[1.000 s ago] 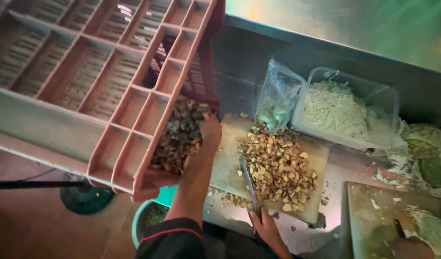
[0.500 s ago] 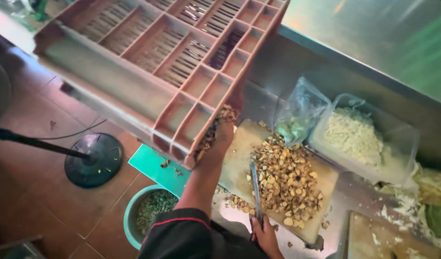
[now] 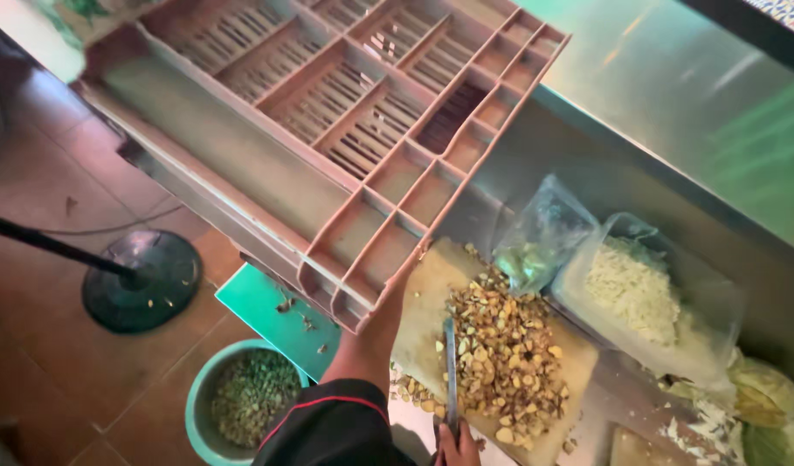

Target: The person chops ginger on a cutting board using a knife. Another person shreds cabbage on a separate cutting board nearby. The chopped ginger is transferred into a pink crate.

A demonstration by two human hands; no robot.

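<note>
My right hand (image 3: 458, 445) shows only at the bottom edge, closed around the handle of a knife (image 3: 450, 367). The blade lies across a wooden cutting board (image 3: 431, 289), against a pile of chopped brownish-yellow pieces (image 3: 505, 358). My left forearm (image 3: 367, 349), in a black sleeve with red trim, reaches up from the bottom. Its hand is hidden behind the corner of a large pink plastic crate (image 3: 345, 155) that fills the upper left.
A clear bag of greens (image 3: 535, 246) and a clear tub of shredded white food (image 3: 634, 289) stand behind the board against a steel wall. On the tiled floor are a teal bowl of green bits (image 3: 250, 397), a teal flat surface (image 3: 272, 311) and a fan base (image 3: 142, 280).
The view has swung left and downward, so the crate now covers my left hand, which earlier held a handful of chopped pieces. The knife hand stays at the board.
</note>
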